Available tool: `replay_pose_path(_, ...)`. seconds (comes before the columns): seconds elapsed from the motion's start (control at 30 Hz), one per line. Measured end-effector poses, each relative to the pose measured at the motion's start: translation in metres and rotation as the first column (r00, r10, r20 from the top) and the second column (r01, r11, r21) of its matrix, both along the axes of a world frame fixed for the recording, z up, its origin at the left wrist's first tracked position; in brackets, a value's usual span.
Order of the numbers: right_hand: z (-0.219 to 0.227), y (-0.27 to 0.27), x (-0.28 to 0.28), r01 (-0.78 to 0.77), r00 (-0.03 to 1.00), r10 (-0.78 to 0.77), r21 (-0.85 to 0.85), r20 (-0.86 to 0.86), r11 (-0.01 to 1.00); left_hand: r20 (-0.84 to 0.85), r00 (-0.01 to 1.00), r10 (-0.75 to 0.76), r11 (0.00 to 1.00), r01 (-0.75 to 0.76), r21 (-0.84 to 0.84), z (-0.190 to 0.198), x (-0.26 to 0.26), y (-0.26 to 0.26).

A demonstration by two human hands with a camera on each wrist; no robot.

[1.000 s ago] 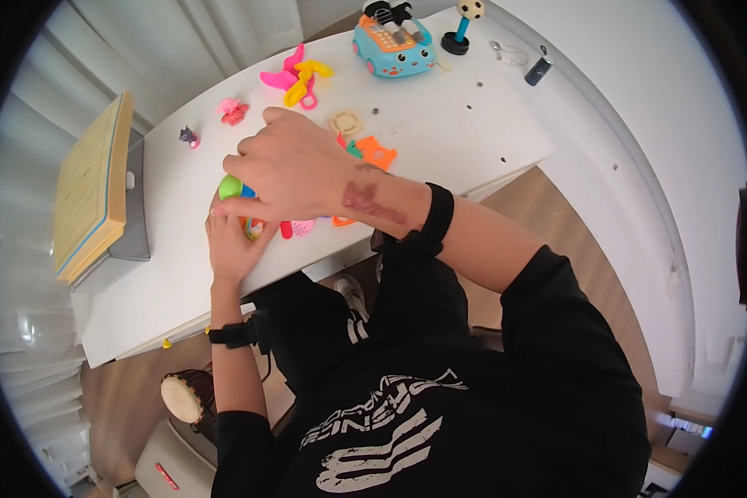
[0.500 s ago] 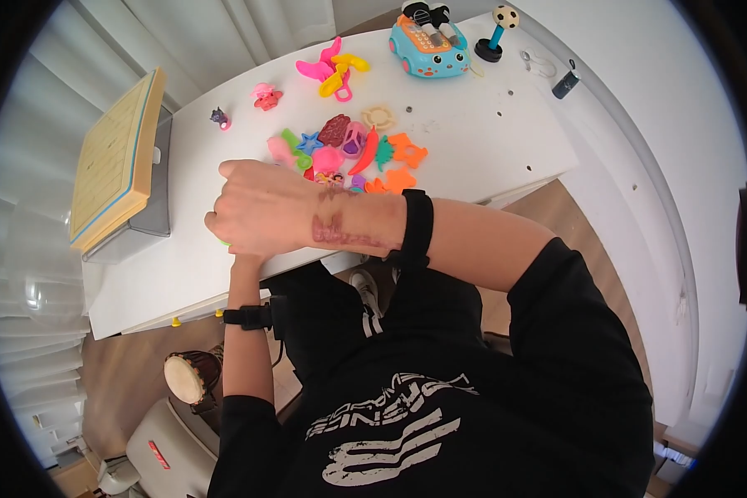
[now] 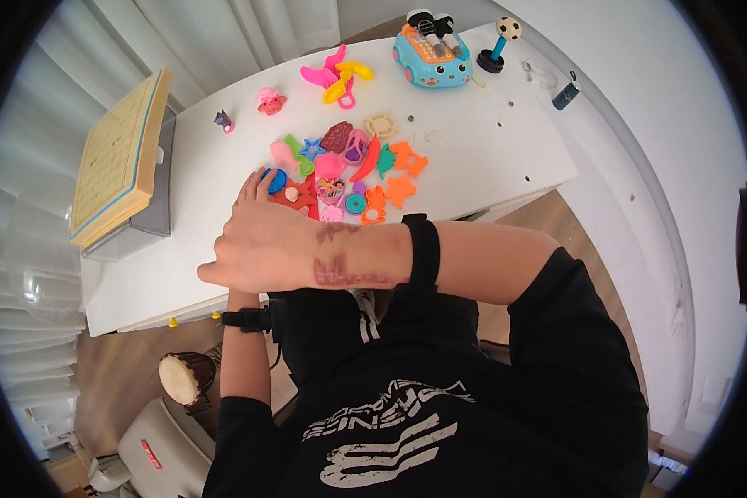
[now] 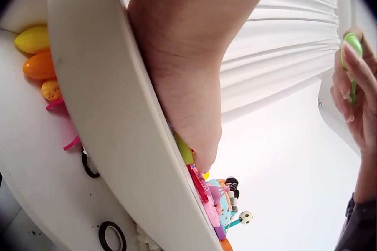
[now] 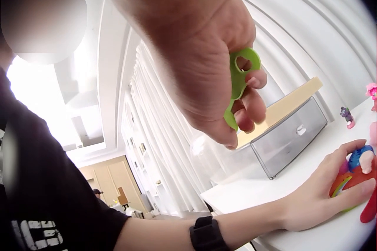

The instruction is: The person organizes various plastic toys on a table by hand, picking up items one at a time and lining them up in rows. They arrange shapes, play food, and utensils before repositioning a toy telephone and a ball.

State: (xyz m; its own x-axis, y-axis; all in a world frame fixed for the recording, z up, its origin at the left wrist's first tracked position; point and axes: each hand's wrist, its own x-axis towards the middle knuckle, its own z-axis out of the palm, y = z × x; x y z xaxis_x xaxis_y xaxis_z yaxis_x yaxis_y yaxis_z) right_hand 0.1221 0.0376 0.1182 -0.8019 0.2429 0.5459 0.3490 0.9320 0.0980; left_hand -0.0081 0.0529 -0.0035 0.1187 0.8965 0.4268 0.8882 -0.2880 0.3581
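My right hand (image 3: pixel 266 245) is raised over the near left part of the table, palm hidden in the head view. In the right wrist view, fingers and thumb of the right hand (image 5: pixel 215 77) pinch a light green plastic piece (image 5: pixel 237 80) with a round hole. Below it, my left hand (image 5: pixel 321 192) rests at the toy pile's left edge, fingers spread about a blue toy (image 5: pixel 357 160), a red piece (image 5: pixel 364 187) and a rainbow-striped piece (image 5: pixel 340 184). From above, left fingertips touch the blue toy (image 3: pixel 275 180), beside a red star-like piece (image 3: pixel 297 196).
More colourful pieces (image 3: pixel 329 165) lie right of the left hand. Behind them are pink and yellow toys (image 3: pixel 337 86), a toy phone (image 3: pixel 434 63) and a football stand (image 3: pixel 495 51). A board on a grey box (image 3: pixel 123 158) stands at left; a drum (image 3: pixel 180 379) is on the floor.
My right hand has moved off the pile toward the table's near edge, uncovering the pieces and my left fingertips. The head view has shifted slightly.
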Motion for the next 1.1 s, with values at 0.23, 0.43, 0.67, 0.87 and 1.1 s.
replay_pose_path(0.23,0.027,-0.022,0.012,-0.079,0.989,0.104,-0.213,0.11,0.974,0.031,0.999,0.01,0.999,-0.009,-0.031,0.007,0.005,-0.007)
replay_pose_path(0.43,-0.004,-0.043,-0.014,-0.179,0.964,0.212,-0.199,0.159,0.964,-0.027,0.999,-0.019,0.999,0.018,-0.033,0.001,-0.004,-0.001)
replay_pose_path(0.67,0.008,-0.056,-0.007,-0.27,0.949,0.258,0.047,0.178,0.962,-0.033,0.999,-0.007,0.998,0.005,-0.06,-0.001,-0.006,0.0)
replay_pose_path(0.87,0.018,-0.07,-0.012,-0.322,0.911,0.324,-0.051,0.256,0.945,-0.042,0.999,0.009,0.998,-0.011,-0.068,0.0,-0.005,-0.001)
replay_pose_path(1.1,0.037,-0.082,0.002,-0.273,0.895,0.247,0.017,0.371,0.962,-0.034,0.999,0.015,0.998,-0.016,-0.055,0.0,-0.005,-0.001)
